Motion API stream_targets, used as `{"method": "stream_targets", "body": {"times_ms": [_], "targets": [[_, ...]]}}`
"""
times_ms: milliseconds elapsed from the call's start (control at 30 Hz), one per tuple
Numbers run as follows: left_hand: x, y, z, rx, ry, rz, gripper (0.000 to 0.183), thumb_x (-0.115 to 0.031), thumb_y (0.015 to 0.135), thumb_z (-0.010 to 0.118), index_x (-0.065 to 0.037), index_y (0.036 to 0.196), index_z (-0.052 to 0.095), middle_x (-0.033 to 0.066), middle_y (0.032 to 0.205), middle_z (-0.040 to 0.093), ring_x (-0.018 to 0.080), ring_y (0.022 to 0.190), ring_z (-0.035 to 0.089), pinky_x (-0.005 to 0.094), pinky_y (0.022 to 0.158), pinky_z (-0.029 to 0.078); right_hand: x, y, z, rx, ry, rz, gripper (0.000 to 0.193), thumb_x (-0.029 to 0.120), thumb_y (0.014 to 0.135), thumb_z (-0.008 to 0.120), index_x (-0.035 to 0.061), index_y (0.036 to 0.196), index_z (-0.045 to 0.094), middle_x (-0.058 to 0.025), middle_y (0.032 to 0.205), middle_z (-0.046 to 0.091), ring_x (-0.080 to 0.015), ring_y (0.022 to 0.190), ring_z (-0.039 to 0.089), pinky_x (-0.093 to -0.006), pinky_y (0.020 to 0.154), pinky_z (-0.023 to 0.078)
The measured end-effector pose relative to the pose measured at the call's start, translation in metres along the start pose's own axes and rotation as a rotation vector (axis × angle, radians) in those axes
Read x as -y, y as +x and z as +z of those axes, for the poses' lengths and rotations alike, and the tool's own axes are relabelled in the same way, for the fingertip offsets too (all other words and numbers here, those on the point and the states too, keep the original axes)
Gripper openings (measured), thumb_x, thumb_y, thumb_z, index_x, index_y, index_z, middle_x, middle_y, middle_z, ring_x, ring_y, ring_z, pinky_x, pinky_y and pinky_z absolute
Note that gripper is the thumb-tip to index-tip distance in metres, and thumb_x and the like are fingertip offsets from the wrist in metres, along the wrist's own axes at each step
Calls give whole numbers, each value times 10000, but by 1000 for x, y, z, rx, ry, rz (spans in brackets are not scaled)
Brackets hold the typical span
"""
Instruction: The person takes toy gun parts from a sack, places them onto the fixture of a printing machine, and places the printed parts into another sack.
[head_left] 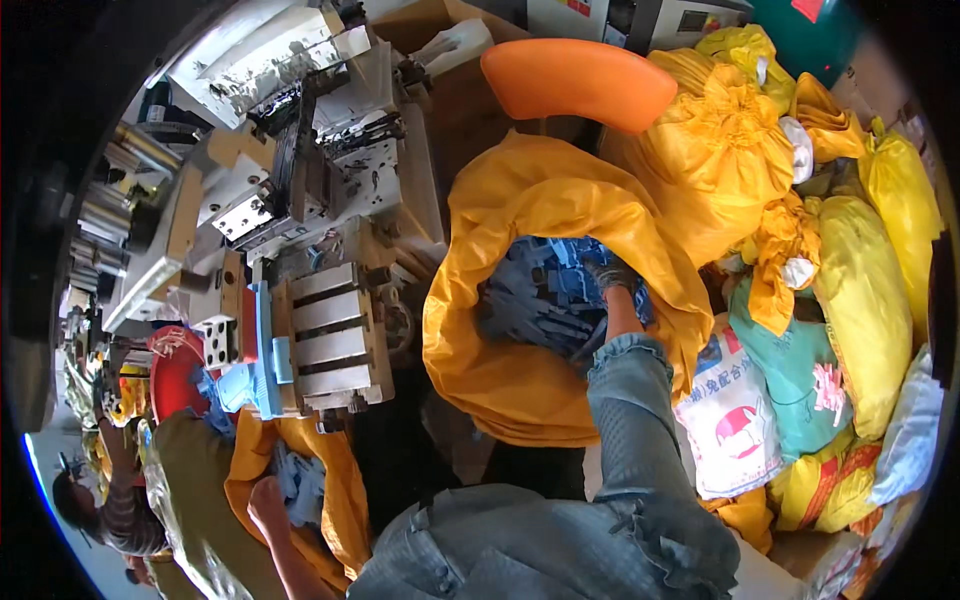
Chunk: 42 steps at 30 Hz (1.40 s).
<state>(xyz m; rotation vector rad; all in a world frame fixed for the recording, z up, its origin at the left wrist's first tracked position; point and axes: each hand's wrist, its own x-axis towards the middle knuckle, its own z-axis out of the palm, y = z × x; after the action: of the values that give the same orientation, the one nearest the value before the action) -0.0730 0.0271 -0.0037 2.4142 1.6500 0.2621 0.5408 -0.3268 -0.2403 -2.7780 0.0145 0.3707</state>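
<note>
A big orange sack (520,405) with a rolled-down rim stands in front of me, holding a heap of blue and grey-blue plastic pieces (540,300). Into it reaches my right hand (612,272), in what looks like a dark glove, against the bright blue pieces at the heap's right side. Its fingers are mostly hidden among them. At the lower left, my left hand (267,500) is beside a smaller orange sack (345,495) with pale grey-blue pieces (300,485) inside. The fingers of that hand are too indistinct to make out.
A machine with a slotted metal bed (330,325) and a light-blue part (262,360) stands at left. Behind the big sack is an orange chair back (580,85). Full yellow sacks (865,310) and a green sack (785,360) crowd the right. Another person (120,510) is at far left.
</note>
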Motion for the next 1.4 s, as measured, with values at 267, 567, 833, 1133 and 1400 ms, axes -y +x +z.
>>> {"method": "stream_targets", "body": {"times_ms": [267,567,833,1133,1400], "targets": [[-40,8,10,111,-37,129,225,-199,854,576,7,895,657,135,752,650,220,643,613,351,629,481,33,-87,67,-40,205,-146,593,426,813,568,220,1351,426,-127,1449,326,-330,1281,372,-440,1043,329],[-117,-26,4,81,-503,243,99,-26,805,614,33,873,658,118,773,652,182,687,616,284,647,480,40,-144,45,-67,167,-620,346,201,739,616,129,1077,599,-183,1235,513,-361,1094,517,-465,901,442],[-137,-61,1,187,-505,408,91,8,784,627,5,862,673,113,812,681,204,757,667,270,691,506,78,-133,38,17,136,-551,568,306,719,697,133,1224,500,-181,1219,529,-368,1074,530,-455,914,429],[-154,-77,-2,289,-486,467,88,-39,794,637,-20,871,676,129,813,672,246,756,671,299,670,525,110,-181,85,337,250,-217,510,377,885,466,126,1323,396,-228,1246,506,-390,1126,509,-452,943,406],[-154,-32,-22,-275,-559,654,128,43,716,611,-16,828,633,104,755,632,243,674,607,326,638,478,74,-193,55,576,14,-385,606,502,895,392,64,1310,452,-259,1300,465,-403,1184,463,-441,987,379]]}}
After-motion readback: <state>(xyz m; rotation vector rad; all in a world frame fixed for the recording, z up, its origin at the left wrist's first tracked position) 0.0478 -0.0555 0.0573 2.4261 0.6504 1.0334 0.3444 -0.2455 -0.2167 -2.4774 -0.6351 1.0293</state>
